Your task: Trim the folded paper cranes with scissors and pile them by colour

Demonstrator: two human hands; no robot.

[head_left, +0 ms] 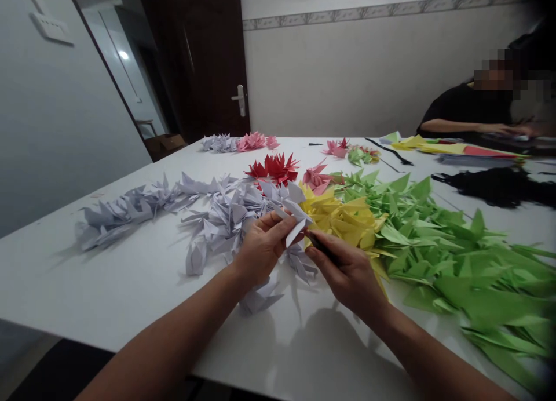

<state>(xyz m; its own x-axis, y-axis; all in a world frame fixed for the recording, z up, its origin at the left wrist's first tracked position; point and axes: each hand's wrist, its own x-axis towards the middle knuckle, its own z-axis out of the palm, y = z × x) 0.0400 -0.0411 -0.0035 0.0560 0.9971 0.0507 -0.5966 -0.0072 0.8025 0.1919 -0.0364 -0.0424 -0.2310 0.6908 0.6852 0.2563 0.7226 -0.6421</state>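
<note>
My left hand [263, 244] pinches a pale white folded paper piece [295, 222], crane-like with pointed flaps, above the table. In my right hand [350, 270] is a slim dark-handled tool [322, 247]. Its tip points at the paper's edge and is hidden there, so its kind does not show. Beneath and left of my hands lies a heap of white folded paper pieces [237, 212]. Yellow folded pieces [343, 215] lie just beyond my right hand, with a large pile of green ones [452, 256] to the right.
Red folded pieces [275, 168] and pink ones [317, 178] lie farther back on the white table [130, 291]. A row of white pieces [130, 207] stretches left. Black strands [499, 185] and stacked coloured paper [460, 149] lie at right. Another person [460, 111] sits behind.
</note>
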